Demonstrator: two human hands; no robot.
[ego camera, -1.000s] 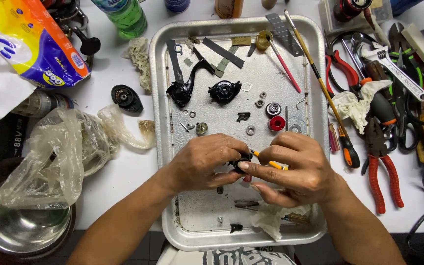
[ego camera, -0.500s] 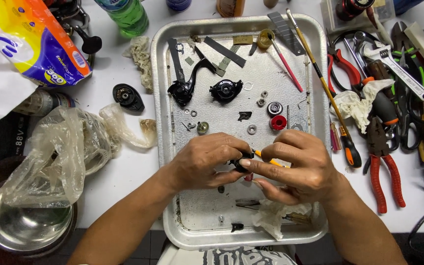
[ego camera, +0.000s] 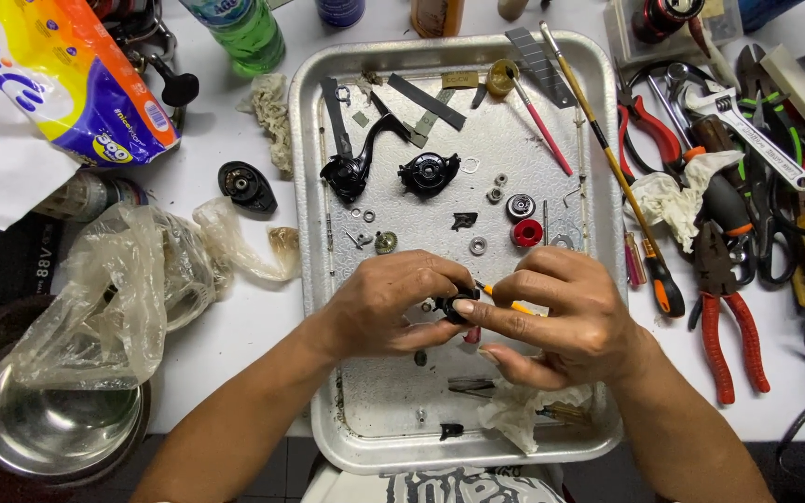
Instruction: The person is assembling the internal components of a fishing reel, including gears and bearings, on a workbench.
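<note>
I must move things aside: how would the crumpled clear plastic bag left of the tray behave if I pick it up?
The plastic bag looks thin and wrinkled, so it is probably floppy and very light. Its glossy film may slip between fingers. It lies flat, so it seems unlikely to roll.

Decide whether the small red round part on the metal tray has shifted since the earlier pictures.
No. The small red round part stays beside the grey ring, same spot on the metal tray.

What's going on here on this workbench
A person works over a metal tray strewn with small dismantled parts. The left hand pinches a small black part, while the right hand holds a thin orange-handled tool to it. Pliers and other tools lie at the right.
</note>
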